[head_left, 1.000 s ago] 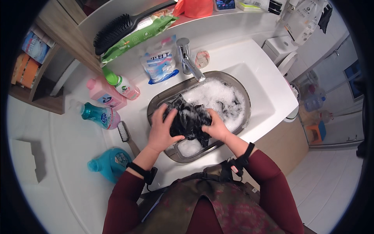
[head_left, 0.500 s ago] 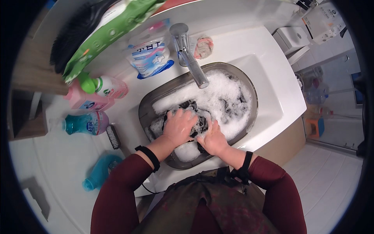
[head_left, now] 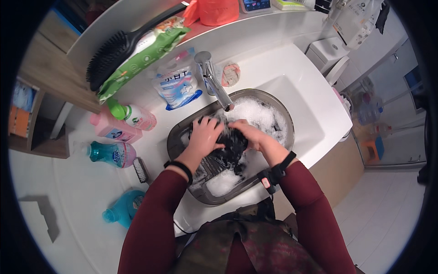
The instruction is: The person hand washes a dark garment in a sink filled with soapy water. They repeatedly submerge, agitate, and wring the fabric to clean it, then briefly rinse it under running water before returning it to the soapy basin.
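Room: bathroom seen from above, white counter (head_left: 91,192) with a white sink (head_left: 301,91) set into it; tiled floor at 4 o'clock.
Basin: grey metal basin (head_left: 285,121) sits in the sink, full of white suds (head_left: 255,114), with a ribbed washboard face (head_left: 210,166) showing at its 7 o'clock side.
Tap: chrome faucet (head_left: 214,82) reaches over the basin rim from 12 o'clock; spout ends just above the foam.
Garment: dark wet cloth (head_left: 232,148) lies bunched at the basin's centre, on the ribbed face, between the two hands.
Left hand: left hand (head_left: 205,137) comes in from 7 o'clock, fingers spread and curled down over the cloth's near-left part, pressing more than pinching (a loose, wide clasp).
Right hand: right hand (head_left: 253,134) comes in from 5 o'clock, fingers closed around the cloth's upper right edge, a firmer hold; fingertips are buried in cloth and foam.
Wrists: dark band on each wrist, maroon sleeves pushed up clear of the water.
Doing it well, judged: keep the cloth low on the ribs, one hand anchoring while the other rubs, short strokes, and keep suds inside the rim.
Counter at 9 to 11 o'clock: pink bottle (head_left: 114,130), green-capped bottle (head_left: 132,116), teal bottle (head_left: 109,153), small scrub brush (head_left: 141,170), blue bottle (head_left: 123,208) lying at 8 o'clock.
Shelf at 11 o'clock: black hairbrush (head_left: 114,57), green wipes pack (head_left: 141,59), refill pouch (head_left: 178,86) beside the tap.
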Motion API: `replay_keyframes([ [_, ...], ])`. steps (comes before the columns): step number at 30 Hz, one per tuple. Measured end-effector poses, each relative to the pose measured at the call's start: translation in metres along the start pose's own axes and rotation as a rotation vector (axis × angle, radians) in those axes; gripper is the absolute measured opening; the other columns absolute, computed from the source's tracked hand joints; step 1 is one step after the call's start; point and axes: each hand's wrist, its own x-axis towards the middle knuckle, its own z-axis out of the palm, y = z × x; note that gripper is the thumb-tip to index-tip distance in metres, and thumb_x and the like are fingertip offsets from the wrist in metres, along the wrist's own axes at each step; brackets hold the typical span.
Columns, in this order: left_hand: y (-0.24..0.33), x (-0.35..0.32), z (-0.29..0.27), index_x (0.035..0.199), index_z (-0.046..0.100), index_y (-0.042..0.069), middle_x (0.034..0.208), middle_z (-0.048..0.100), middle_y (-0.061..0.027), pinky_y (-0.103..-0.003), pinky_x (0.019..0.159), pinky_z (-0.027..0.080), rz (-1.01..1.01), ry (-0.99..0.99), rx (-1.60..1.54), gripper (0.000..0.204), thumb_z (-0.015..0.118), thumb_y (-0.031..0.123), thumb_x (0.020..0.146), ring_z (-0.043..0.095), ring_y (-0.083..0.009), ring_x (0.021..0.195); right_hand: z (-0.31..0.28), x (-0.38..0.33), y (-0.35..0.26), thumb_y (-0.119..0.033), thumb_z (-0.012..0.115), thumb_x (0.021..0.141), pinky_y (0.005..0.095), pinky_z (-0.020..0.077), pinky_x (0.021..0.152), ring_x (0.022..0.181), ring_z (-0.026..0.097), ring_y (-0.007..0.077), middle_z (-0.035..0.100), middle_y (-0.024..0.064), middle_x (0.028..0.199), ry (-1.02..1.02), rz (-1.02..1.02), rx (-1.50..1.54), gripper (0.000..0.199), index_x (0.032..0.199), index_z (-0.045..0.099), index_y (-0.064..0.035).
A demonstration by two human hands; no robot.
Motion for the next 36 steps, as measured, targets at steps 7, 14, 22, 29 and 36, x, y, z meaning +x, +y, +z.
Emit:
replay_keyframes([
  [7, 0.028, -0.086, -0.026, 0.133, 0.053, 0.010, 0.129, 0.053, -0.0113, -0.055, 0.111, 0.027, -0.107, 0.151, -0.333, 0.087, 0.089, 0.044, 0.062, 0.048, -0.0317, 0.126, 0.047, -0.067, 0.051, -0.029, 0.088, 0.069, 0.0462, 0.0409, 0.105, 0.122, 0.047, 0.0429, 0.044, 0.0284, 0.131, 0.401, -0.621, -0.679, 0.092, 0.139, 0.036, -0.0004],
  [14, 0.047, -0.094, -0.037, 0.144, 0.047, 0.027, 0.152, 0.033, -0.0152, -0.068, 0.104, 0.032, -0.268, -0.162, -0.110, 0.096, 0.091, 0.043, 0.060, 0.031, -0.0412, 0.140, 0.078, -0.106, 0.099, -0.022, 0.078, 0.078, 0.0611, 0.0341, 0.108, 0.127, 0.034, 0.0573, 0.029, 0.0353, 0.143, 0.351, -0.868, -1.052, 0.078, 0.137, 0.035, 0.0042],
  [22, 0.028, -0.018, 0.016, 0.134, 0.056, 0.022, 0.116, 0.056, -0.0044, -0.050, 0.087, 0.038, -0.077, -0.210, -0.049, 0.082, 0.088, 0.045, 0.062, 0.050, -0.0271, 0.112, 0.038, -0.040, 0.111, -0.020, 0.069, 0.083, 0.0559, 0.0295, 0.113, 0.135, 0.028, 0.0577, 0.025, 0.0381, 0.149, 0.368, -0.467, -1.050, 0.086, 0.149, 0.023, 0.0094],
  [29, 0.026, 0.070, 0.046, 0.129, 0.057, 0.022, 0.120, 0.057, -0.0054, -0.055, 0.094, 0.041, -0.264, -0.399, -0.070, 0.066, 0.083, 0.042, 0.072, 0.053, -0.0292, 0.119, -0.026, 0.042, 0.071, -0.024, 0.058, 0.089, 0.0472, 0.0464, 0.101, 0.120, 0.059, 0.0401, 0.061, 0.0255, 0.129, 0.419, -0.255, -0.987, 0.066, 0.146, 0.034, -0.0003],
  [36, 0.031, 0.036, 0.024, 0.135, 0.053, 0.018, 0.130, 0.053, -0.0093, -0.055, 0.099, 0.036, -0.245, -0.262, -0.108, 0.073, 0.081, 0.048, 0.074, 0.043, -0.0326, 0.130, -0.030, 0.012, 0.032, -0.025, 0.070, 0.086, 0.0372, 0.0535, 0.091, 0.101, 0.067, 0.0302, 0.067, 0.0171, 0.114, 0.167, -0.258, -0.244, 0.049, 0.124, 0.052, 0.0007],
])
